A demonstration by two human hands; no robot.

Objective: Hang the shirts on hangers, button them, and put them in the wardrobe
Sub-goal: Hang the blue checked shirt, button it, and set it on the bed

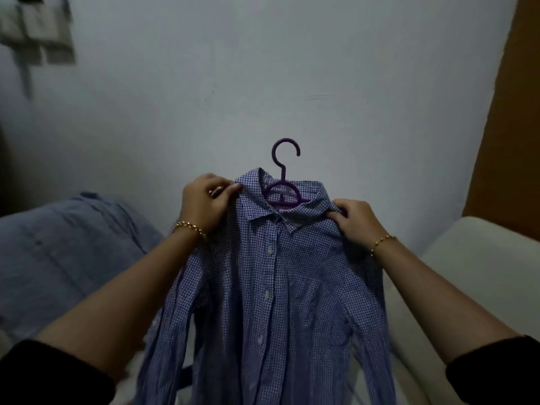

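Observation:
A blue-and-white checked shirt [271, 287] hangs on a purple plastic hanger [283, 182], held up in front of a pale wall. Its front placket looks buttoned, with several pale buttons down the middle. The hanger's hook sticks up above the collar. My left hand [204, 204] grips the shirt's left shoulder beside the collar. My right hand [358, 222] grips the right shoulder. The sleeves hang down along both sides, and the hem runs out of view at the bottom.
A blue garment or cloth [67, 252] lies heaped at the left. A white padded surface [479, 273] sits at the right. A brown wooden panel [508, 121] rises at the far right edge. A blurred fixture [38, 33] hangs on the wall, top left.

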